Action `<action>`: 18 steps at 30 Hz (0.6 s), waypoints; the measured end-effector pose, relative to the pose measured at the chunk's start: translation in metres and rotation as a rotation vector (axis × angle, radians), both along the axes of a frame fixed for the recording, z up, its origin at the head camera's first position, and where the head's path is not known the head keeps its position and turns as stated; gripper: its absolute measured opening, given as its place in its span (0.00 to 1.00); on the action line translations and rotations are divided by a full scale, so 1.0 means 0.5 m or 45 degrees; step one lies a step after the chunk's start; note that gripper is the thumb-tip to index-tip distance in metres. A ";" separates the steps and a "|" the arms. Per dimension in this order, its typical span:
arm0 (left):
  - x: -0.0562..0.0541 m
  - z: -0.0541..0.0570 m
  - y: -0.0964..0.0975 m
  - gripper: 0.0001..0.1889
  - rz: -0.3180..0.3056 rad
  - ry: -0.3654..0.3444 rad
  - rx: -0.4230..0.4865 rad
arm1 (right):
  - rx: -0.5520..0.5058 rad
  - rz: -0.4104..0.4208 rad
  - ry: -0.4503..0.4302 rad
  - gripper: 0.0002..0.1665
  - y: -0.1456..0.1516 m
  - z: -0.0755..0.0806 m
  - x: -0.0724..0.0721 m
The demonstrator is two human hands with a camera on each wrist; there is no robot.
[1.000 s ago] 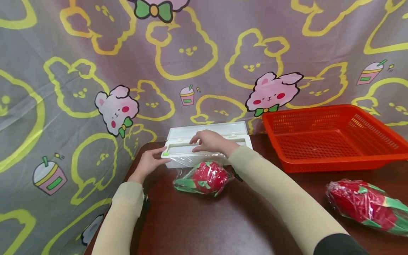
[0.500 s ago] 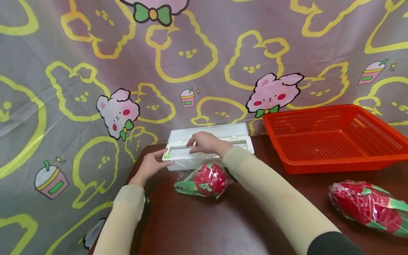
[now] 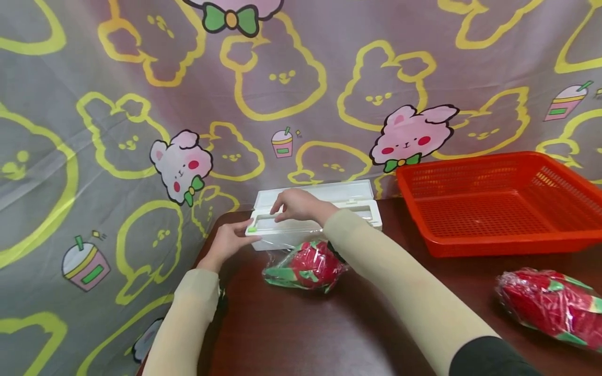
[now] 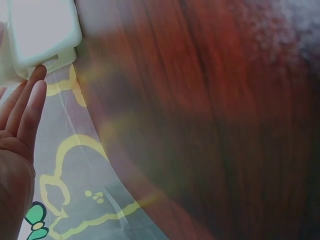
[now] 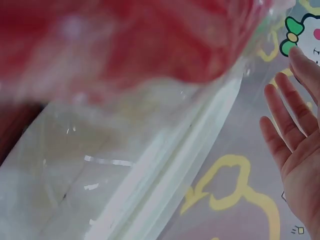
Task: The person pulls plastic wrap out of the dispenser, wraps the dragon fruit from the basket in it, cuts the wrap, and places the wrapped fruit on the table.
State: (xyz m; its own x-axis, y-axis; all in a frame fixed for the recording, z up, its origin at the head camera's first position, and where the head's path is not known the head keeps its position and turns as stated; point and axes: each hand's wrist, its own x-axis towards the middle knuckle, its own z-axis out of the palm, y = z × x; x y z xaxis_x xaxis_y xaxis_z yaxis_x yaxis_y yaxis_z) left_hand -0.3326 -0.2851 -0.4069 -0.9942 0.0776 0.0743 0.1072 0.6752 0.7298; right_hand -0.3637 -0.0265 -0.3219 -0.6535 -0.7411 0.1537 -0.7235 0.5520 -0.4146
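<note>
A white cling film dispenser (image 3: pixel 282 241) stands by the back wall with its lid (image 3: pixel 350 189) raised. My left hand (image 3: pixel 228 241) grips its left end, thumb at the front, beside a small green slider (image 3: pixel 252 230). The left wrist view has the straight fingers (image 4: pixel 31 107) at the box's end. Over the dispenser's top hovers my right hand (image 3: pixel 298 205), fingers loosely bent and holding nothing. Clear film runs from the box over a red and green dragon fruit (image 3: pixel 315 265) lying in front. In the right wrist view, red skin (image 5: pixel 140 40) and film fill much of the picture.
A red plastic basket (image 3: pixel 475 243) sits at the back right of the dark wooden table (image 3: pixel 301 334). Another dragon fruit (image 3: pixel 547 303), wrapped in film, lies near the right edge. A printed curtain (image 3: pixel 329 89) hangs behind and along the left.
My right hand has moved left along the dispenser's top, closer to the green slider. My left hand stays on the box's left end. The head view has shifted slightly.
</note>
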 end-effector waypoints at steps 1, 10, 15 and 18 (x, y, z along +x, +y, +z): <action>0.001 0.000 0.000 0.45 0.001 -0.002 0.000 | 0.001 0.003 -0.003 0.16 -0.004 0.000 0.000; -0.002 0.009 -0.001 0.40 -0.003 0.036 -0.059 | 0.027 -0.012 0.003 0.13 -0.025 -0.001 -0.007; 0.000 0.007 -0.002 0.38 -0.010 0.058 -0.080 | 0.072 0.045 -0.018 0.14 -0.039 0.005 -0.013; 0.005 0.008 -0.001 0.38 -0.018 0.059 -0.063 | 0.115 0.077 0.003 0.13 -0.050 0.012 -0.018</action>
